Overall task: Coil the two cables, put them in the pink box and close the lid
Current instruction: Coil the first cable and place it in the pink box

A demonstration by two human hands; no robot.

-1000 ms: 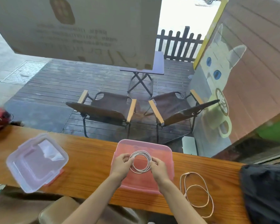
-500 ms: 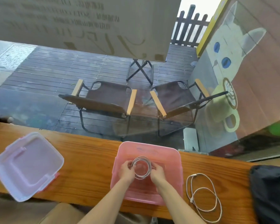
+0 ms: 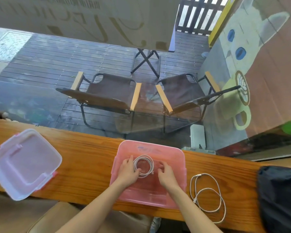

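Setting coiled white cable [image 3: 143, 166] flat inside pink box [image 3: 178, 153] so loops stay put; left hand [image 3: 128, 170] pinches its rim, right hand [image 3: 166, 173] loose, fingers apart beside it. Second cable [image 3: 207, 195] lies loosely looped on wooden counter [image 3: 84, 152] right of box; lid [image 3: 23, 162] sits well left.

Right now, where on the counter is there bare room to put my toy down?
The widest bare patch of counter lies between the lid and the pink box. A narrow strip lies between the loose cable and the black bag. The box itself is crowded with both hands and the coiled cable.
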